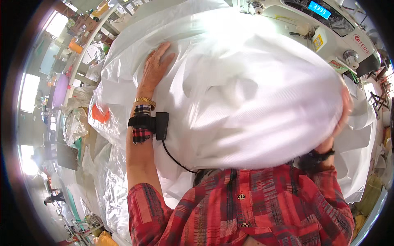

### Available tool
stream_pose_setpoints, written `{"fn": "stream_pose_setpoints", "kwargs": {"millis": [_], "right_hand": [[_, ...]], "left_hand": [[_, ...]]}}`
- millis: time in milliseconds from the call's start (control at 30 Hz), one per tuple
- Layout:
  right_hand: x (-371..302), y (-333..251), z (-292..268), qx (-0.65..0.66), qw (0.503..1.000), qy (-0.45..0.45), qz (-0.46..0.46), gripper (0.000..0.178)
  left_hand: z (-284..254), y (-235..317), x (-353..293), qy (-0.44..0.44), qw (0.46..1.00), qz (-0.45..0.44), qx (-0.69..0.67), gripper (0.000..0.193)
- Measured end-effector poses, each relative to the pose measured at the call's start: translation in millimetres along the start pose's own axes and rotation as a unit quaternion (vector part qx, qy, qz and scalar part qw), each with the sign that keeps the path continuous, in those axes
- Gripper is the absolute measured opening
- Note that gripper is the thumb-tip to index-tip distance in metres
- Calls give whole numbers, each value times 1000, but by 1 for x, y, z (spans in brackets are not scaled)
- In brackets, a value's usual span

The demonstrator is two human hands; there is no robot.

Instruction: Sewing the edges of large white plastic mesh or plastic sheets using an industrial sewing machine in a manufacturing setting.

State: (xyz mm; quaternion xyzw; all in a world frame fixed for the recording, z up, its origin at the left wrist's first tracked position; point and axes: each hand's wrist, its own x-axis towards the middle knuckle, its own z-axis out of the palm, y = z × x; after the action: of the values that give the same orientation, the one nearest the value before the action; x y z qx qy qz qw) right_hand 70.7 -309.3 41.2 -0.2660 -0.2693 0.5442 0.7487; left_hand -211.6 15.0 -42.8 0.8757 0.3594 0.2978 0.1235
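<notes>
Far left: orange patch [99, 113] sits on shiny film [117, 137], beside your left forearm.
Left hand [157, 67]: palm down on the cloth; thumb spread off the fingers, wide, nothing pinched.
Left wrist: gold bracelet [145, 101], then black strapped device [161, 126] nearer your elbow.
White sheet [246, 98]: loose and rumpled, between your hands, right over your lap and up to the machine.
Step in hand: probably spreading or arranging the sheet; your left seems to steady it while your right manages the far side.
Next move calls for: likely a sure hold on the right edge, left kept flat, folds eased out.
Sheet direction: raised part runs long axis roughly left to right, bulging toward your right side; no clear leading end.
Upper right: sewing machine [333, 39], lit display [319, 10], just beyond the sheet.
Right hand [345, 108]: blurred at the sheet's right edge, fingers partly hidden; can't tell if they're gripping.
</notes>
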Motion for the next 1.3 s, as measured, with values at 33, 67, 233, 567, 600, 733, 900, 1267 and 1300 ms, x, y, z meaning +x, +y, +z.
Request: {"fn": "stream_pose_setpoints", "kwargs": {"millis": [33, 67, 233, 567, 600, 733, 900, 1267, 1300], "right_hand": [[-10, 1, 5, -86, 995, -34, -31, 38], [-10, 6, -10, -83, 995, -44, -28, 38], [-55, 31, -185, -670, 695, -32, 258, 35], [5, 14, -36, -631, 773, -21, 53, 28], [12, 30, -31, -554, 829, -61, 55, 26], [38, 108, -33, -391, 890, -129, 197, 38], [44, 171, -12, -339, 924, -118, -133, 36], [-13, 125, -7, -39, 968, -130, 210, 9], [-17, 118, -2, -74, 963, -171, 197, 11]], "left_hand": [[-2, -9, -16, 7, 1000, -6, 5, 47], [-11, -17, -26, 0, 1000, -27, -3, 47], [-3, -1, 0, -6, 999, 47, -2, 47], [-37, 99, -27, -9, 992, -76, -104, 62], [-30, 119, -32, -3, 999, -21, -42, 58], [15, 189, -70, -2, 984, 147, 97, 63], [27, 208, -76, 25, 990, 58, 123, 72], [-48, 191, -132, 72, 979, -17, 191, 30], [-51, 184, -135, 109, 975, -5, 195, 25]]}}
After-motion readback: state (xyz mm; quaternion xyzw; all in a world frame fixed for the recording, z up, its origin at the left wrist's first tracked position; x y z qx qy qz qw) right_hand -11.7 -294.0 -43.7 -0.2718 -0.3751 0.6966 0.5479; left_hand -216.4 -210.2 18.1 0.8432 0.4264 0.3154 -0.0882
